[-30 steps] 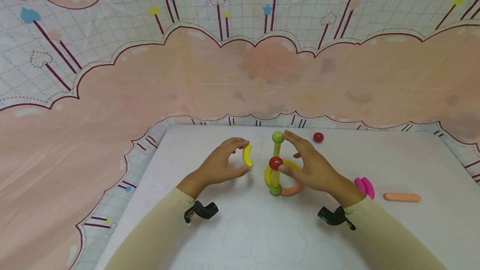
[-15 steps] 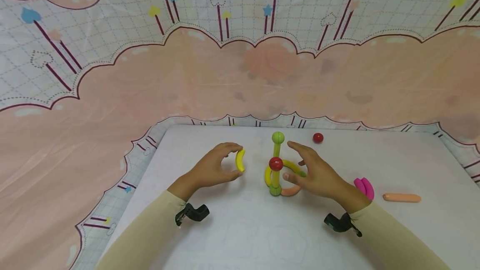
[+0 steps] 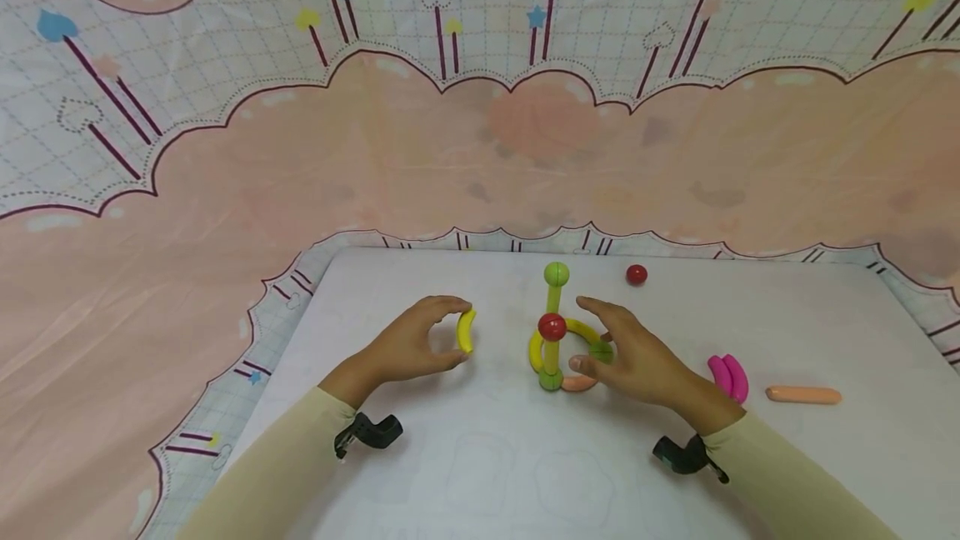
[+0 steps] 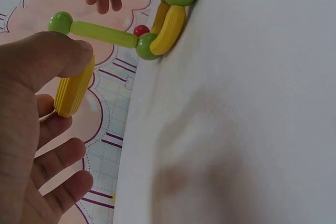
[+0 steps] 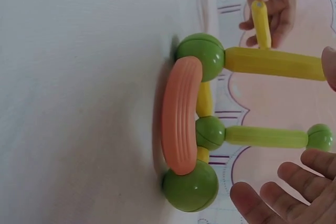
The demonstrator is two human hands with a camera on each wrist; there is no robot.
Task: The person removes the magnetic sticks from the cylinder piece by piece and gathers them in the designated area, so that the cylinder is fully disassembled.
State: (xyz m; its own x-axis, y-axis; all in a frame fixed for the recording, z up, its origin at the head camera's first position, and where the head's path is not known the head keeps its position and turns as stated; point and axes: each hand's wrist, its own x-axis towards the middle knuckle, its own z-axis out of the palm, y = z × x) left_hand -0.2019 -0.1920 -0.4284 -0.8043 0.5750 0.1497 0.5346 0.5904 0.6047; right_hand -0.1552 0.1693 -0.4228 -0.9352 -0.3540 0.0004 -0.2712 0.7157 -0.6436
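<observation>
My left hand (image 3: 405, 347) pinches a curved yellow stick (image 3: 466, 332) between thumb and fingers, held apart from the ball-and-stick structure to its right. That structure's base is a ring of curved yellow sticks and one orange curved stick (image 5: 181, 116), joined by green balls (image 5: 190, 186). Two straight sticks rise from it. The yellow upright (image 5: 275, 63) carries a red ball (image 3: 552, 327), the light green upright (image 5: 268, 136) a green ball (image 3: 557, 274). Beside the ring's right side, my right hand (image 3: 641, 355) has its fingers spread and holds nothing. It partly hides the ring in the head view.
A loose red ball (image 3: 637, 275) lies near the white table's (image 3: 420, 473) back edge. Two curved pink sticks (image 3: 728, 378) and a straight orange stick (image 3: 804, 395) lie to the right. A patterned cloth (image 3: 450, 165) hangs behind the table.
My left hand has moved left and nearer to me with the yellow stick, away from the structure. My right hand has drawn back from the uprights, slightly right and nearer to me.
</observation>
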